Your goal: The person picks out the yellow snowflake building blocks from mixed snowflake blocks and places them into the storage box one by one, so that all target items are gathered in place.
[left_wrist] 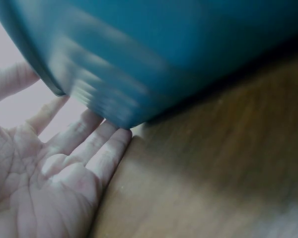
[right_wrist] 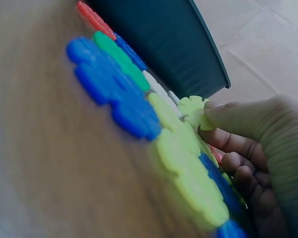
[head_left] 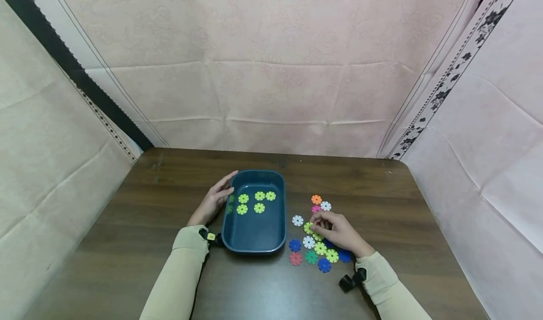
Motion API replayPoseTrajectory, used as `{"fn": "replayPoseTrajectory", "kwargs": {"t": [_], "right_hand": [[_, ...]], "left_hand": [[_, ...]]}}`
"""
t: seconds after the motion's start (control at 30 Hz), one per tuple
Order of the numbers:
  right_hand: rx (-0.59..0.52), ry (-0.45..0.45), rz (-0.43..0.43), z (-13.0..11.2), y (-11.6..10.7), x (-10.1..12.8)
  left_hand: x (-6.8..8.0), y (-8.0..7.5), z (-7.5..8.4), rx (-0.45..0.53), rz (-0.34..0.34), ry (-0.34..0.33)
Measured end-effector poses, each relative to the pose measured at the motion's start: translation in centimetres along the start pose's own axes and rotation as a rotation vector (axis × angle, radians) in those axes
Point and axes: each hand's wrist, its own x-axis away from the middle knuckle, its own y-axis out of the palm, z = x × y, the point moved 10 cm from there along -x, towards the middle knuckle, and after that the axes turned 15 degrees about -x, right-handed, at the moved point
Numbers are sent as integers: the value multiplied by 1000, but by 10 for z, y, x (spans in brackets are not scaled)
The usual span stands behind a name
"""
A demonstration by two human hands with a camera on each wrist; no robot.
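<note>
A dark teal tray (head_left: 254,235) (left_wrist: 188,44) (right_wrist: 164,44) sits on the wooden table (head_left: 161,202), with several yellow-green snowflake discs (head_left: 256,202) inside. My left hand (head_left: 214,200) (left_wrist: 54,168) rests open against the tray's left wall, fingers straight. To the tray's right lie scattered plastic discs (head_left: 316,249) in blue, green, white, red, orange and pink. My right hand (head_left: 337,230) (right_wrist: 253,144) is over them and pinches one yellow-green disc (head_left: 308,227) (right_wrist: 194,111) at its edge, lifted on its side.
Pale cloth hangs behind and at both sides of the table. An orange disc (head_left: 316,199) and a white disc (head_left: 325,206) lie farthest back. A lone white disc (head_left: 298,220) lies close to the tray's right wall. Bare wood spreads left of the tray.
</note>
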Motion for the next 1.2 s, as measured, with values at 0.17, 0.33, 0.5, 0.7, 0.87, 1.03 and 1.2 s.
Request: {"fn": "replayPoseTrajectory", "kwargs": {"t": [0.17, 0.33, 0.5, 0.7, 0.87, 1.03, 1.2], "right_hand": [[-9, -13, 21, -2, 0, 1], [-16, -7, 45, -6, 0, 1], [-69, -54, 68, -32, -2, 1], [-119, -126, 159, -54, -16, 1], [-142, -121, 157, -55, -18, 0], [-151, -111, 138, -54, -17, -2], [-128, -88, 121, -68, -18, -9]], "left_hand": [[1, 0, -1, -1, 3, -7], [1, 0, 1, -7, 1, -1], [2, 1, 0, -2, -6, 1], [1, 0, 1, 8, -6, 5], [2, -1, 0, 19, -1, -3], [1, 1, 0, 16, 0, -9], [0, 0, 0, 5, -2, -9]]}}
